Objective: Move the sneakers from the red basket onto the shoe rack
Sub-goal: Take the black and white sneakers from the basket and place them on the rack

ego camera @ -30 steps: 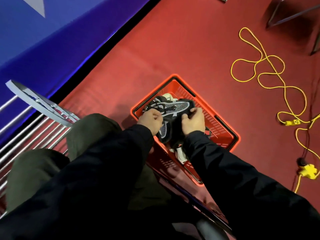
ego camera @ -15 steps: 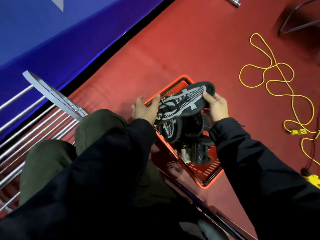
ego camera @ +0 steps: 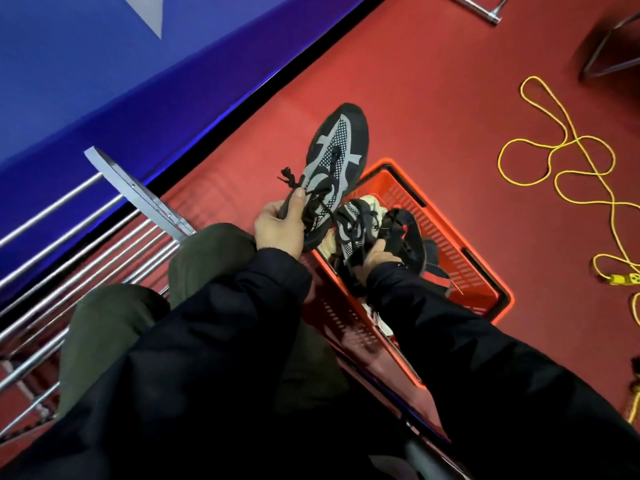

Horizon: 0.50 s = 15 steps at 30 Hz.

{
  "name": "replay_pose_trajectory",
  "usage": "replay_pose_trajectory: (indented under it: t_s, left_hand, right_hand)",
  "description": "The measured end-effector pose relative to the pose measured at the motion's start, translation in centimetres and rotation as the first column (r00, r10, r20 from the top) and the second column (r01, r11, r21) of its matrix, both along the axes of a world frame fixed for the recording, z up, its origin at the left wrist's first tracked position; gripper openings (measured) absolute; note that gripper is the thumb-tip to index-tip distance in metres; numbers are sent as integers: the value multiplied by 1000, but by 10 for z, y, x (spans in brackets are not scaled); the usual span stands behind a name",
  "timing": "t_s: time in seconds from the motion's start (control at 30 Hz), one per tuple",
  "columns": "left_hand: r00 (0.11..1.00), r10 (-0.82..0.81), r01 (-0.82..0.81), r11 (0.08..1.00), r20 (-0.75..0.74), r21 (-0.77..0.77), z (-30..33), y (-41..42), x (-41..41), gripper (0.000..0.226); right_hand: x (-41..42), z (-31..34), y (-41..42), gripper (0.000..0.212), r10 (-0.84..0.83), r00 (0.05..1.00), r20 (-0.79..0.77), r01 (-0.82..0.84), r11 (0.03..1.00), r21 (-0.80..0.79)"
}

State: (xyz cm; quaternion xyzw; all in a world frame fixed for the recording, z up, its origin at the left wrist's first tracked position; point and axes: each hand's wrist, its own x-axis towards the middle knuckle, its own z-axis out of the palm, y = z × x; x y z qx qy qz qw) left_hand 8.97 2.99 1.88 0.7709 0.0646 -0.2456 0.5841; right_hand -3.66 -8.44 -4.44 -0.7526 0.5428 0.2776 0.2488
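Note:
A black and grey mesh sneaker [ego camera: 335, 157] is up in the air, toe pointing away, above the far corner of the red basket [ego camera: 478, 271]. My left hand [ego camera: 278, 225] grips it at the heel and laces. My right hand [ego camera: 377, 258] holds a second black and grey sneaker [ego camera: 356, 230] just over the basket, fingers curled round its collar. More dark shoes [ego camera: 412, 233] and a pale one lie inside the basket, partly hidden by my arm. The metal shoe rack [ego camera: 114, 233] with silver bars stands at my left.
A blue wall panel [ego camera: 104, 71] runs behind the rack. A yellow extension cord [ego camera: 568, 157] loops over the red carpet at the right, with its plug ends near the right edge. Dark metal frame legs [ego camera: 606, 39] stand at the top right. My knees sit between rack and basket.
Both hands came apart: my left hand lifted the first sneaker up and leftward out of the basket, and my right hand let go of its toe and took hold of a second sneaker.

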Motion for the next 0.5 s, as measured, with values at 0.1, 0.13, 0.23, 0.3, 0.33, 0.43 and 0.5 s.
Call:
replay_pose_trajectory:
  t_s: [0.1, 0.13, 0.23, 0.3, 0.33, 0.43, 0.5]
  left_hand:
    - [1000, -7, 7, 1000, 16, -7, 1, 7, -1, 33]
    - [1000, -13, 13, 1000, 6, -14, 0, 8, -1, 32]
    - [996, -52, 52, 999, -69, -1, 6, 11, -2, 35]
    - [989, -106, 108, 994, -106, 16, 8, 12, -4, 34]
    - [981, -143, 145, 989, -129, 5, 10, 12, -5, 32]
    - [939, -288, 271, 956, -189, -107, 19, 10, -9, 25]
    - [886, -424, 395, 902, -186, -174, 25, 10, -16, 27]
  right_hand:
    - [11, 0, 5, 83, 10, 994, 108, -16, 999, 50]
    - [11, -6, 4, 85, 71, 995, 73, -72, 997, 17]
    - [-2, -18, 4, 77, 208, 978, -36, -210, 975, -70]
    - [-20, -14, 9, 68, 90, 993, 71, -82, 991, -105]
    - [-25, -6, 8, 61, 8, 988, 155, 14, 991, -135]
    - [-40, 10, -15, 37, -173, 836, 521, 291, 944, -154]
    - [-52, 23, -40, 23, -319, 623, 714, 416, 908, 43]
